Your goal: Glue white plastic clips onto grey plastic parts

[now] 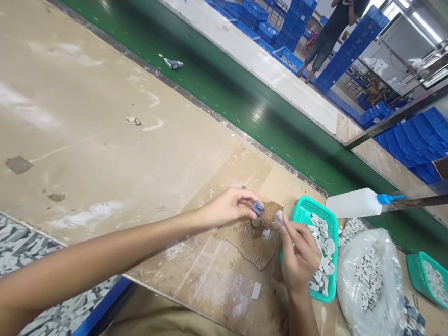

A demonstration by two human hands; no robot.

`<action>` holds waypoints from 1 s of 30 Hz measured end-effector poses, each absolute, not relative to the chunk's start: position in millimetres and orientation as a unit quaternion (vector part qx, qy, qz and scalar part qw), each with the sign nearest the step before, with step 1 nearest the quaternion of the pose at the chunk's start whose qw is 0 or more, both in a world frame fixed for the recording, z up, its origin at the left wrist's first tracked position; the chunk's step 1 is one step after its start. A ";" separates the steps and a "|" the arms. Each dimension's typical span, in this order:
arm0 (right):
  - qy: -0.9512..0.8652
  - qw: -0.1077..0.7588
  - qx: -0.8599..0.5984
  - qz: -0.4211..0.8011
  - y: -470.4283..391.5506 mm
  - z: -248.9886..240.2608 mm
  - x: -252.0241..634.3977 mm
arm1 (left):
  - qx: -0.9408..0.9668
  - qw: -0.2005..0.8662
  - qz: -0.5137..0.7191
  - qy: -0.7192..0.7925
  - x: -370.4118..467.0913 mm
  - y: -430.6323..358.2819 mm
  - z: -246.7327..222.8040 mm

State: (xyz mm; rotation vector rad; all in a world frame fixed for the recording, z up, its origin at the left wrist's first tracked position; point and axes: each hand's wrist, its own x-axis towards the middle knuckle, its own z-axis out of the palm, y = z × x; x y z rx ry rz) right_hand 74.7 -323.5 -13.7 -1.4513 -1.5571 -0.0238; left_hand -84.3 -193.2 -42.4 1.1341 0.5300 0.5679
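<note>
Between its thumb and fingers, my left hand pinches a small blue-grey plastic piece. My right hand grips a small white piece at its fingertips, a short way to the right of the blue-grey one. Both pieces are held apart, above a torn scrap of cardboard on the table. Under the left fingertips a small round thing shows, too small to name. Right beside my right hand stands a green basket of white and grey pieces.
A white squeeze bottle with a blue nozzle lies behind the basket. Farther right are a clear plastic bag of small pieces and a second green basket. A green conveyor belt runs behind; a person stands beyond it.
</note>
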 end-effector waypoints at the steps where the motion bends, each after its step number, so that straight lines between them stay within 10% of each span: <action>1: -0.646 0.486 -0.588 -0.001 -324.1 -13.4 75.5 | 0.522 0.779 0.249 0.244 -83.5 -195.9 -42.3; 30: -0.720 0.395 -0.559 0.115 -322.3 -14.2 71.8 | 0.575 0.741 0.258 0.231 -88.7 -219.5 -30.9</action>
